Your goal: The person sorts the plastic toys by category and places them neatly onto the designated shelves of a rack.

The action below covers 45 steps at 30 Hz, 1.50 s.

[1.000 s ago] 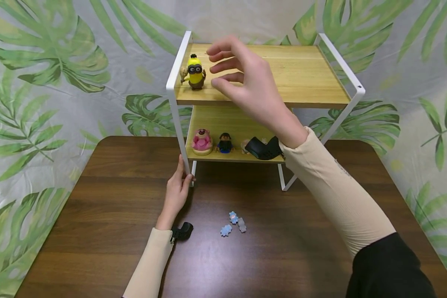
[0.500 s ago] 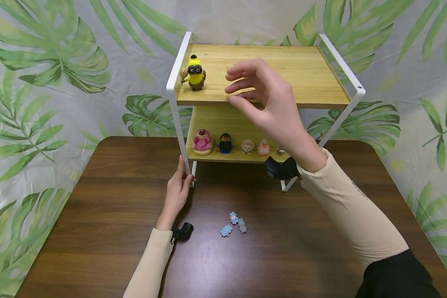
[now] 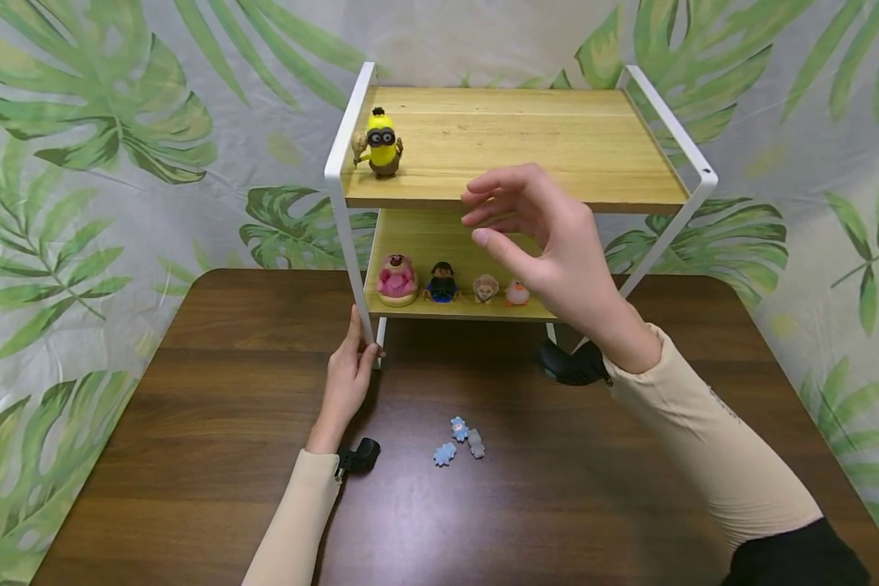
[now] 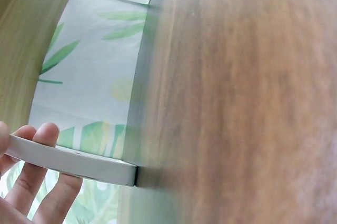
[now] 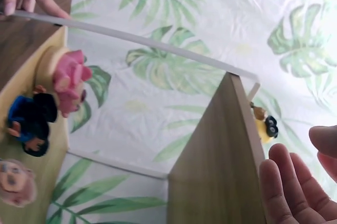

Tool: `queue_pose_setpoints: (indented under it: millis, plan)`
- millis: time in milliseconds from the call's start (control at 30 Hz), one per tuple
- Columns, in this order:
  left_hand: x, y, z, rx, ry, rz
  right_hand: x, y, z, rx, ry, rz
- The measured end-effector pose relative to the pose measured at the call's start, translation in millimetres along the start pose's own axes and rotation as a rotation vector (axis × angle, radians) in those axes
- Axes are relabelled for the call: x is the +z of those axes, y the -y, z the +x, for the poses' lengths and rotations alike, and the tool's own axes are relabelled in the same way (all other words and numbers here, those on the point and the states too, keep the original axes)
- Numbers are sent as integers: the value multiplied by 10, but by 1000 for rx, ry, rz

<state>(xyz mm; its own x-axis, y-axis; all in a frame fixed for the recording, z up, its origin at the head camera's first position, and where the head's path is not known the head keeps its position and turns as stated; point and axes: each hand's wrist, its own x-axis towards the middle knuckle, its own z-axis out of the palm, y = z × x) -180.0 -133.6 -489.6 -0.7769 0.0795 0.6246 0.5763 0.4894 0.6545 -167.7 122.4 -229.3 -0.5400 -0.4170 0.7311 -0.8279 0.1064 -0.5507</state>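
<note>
My left hand [image 3: 346, 378] grips the lower left leg of a white-framed two-tier shelf. In the left wrist view, its fingers wrap around the white metal leg [image 4: 79, 164]. My right hand [image 3: 557, 244] hovers in front of the upper board [image 3: 527, 134], its fingers loosely bent and nothing between them. On that board's left end stands a yellow minion figure [image 3: 383, 148]. The lower board [image 3: 425, 228] carries a pink bear figure [image 3: 397, 282], a dark-haired doll figure [image 3: 442, 283], a small beige figure [image 3: 486, 288] and a white-and-pink bird-like figure [image 3: 517, 293]. The right hand and arm hide that board's right end.
Two small light-blue pieces, one of them a flat blue piece [image 3: 444, 454], and a grey piece [image 3: 476, 443] lie on the brown wooden table [image 3: 212, 456] in front of the shelf. A leaf-patterned cloth [image 3: 117, 203] hangs behind.
My right hand has moved away from beside the minion figure, rightward and down towards me. The minion stays standing. My left hand has kept its place on the leg.
</note>
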Motion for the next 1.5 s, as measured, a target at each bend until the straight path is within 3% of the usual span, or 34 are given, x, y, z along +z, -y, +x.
queue_pose_setpoints:
  millis: [300, 900, 1300, 1500]
  plan:
    - [7, 3, 9, 10, -1, -11, 29, -53, -215, 104, -8, 21]
    - [-5, -5, 7, 2, 0, -7, 216, -203, -577, 197, 34, 66]
    - [-1, -10, 0, 7, 0, -2, 330, -334, -822, 201, 80, 95]
    - [-4, -17, 1, 10, -3, -6, 405, -419, -1009, 261, 123, 81]
